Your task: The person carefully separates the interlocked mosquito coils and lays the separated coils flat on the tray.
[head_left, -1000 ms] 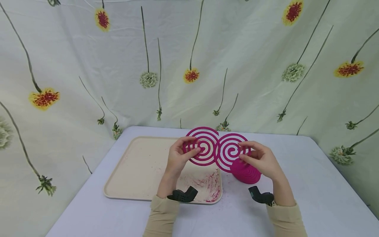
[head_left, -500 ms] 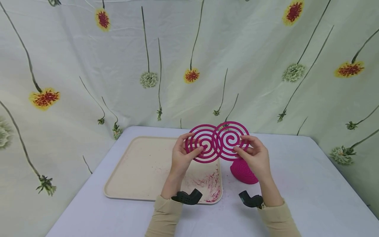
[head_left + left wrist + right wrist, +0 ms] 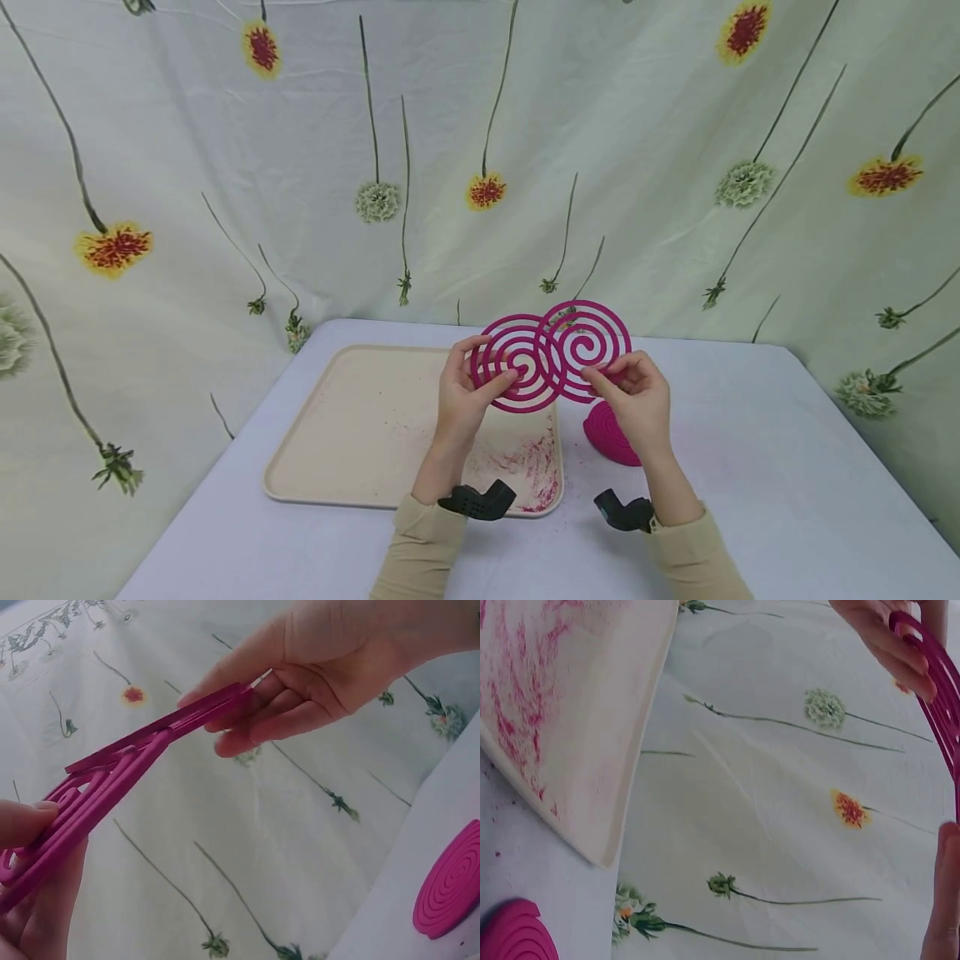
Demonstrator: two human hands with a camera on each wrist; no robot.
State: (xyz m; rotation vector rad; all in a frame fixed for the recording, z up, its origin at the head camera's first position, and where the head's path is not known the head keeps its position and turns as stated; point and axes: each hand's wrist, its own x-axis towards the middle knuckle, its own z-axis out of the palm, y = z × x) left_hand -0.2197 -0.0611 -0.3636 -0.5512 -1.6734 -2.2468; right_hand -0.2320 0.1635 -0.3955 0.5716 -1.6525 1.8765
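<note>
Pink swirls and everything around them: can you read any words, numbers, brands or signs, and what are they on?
None can be read.
The open magenta spirals, round magenta coil, beige rectangular tray and flower-print cloth show no lettering.
Any marks on the black wrist-worn devices are too small to read.

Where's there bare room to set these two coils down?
Most room: the table right of the resting coil. The left half of the tray is nearly bare, its near right corner pink-smeared. Tight: the gap between tray and coil.

Left hand's grip (image 3: 891, 646) held pink coils (image 3: 943, 712), smeared tray (image 3: 622, 697) lay on table (image 3: 547, 874), pink disc (image 3: 517, 936) near it, flowered cloth (image 3: 757, 817) behind
</note>
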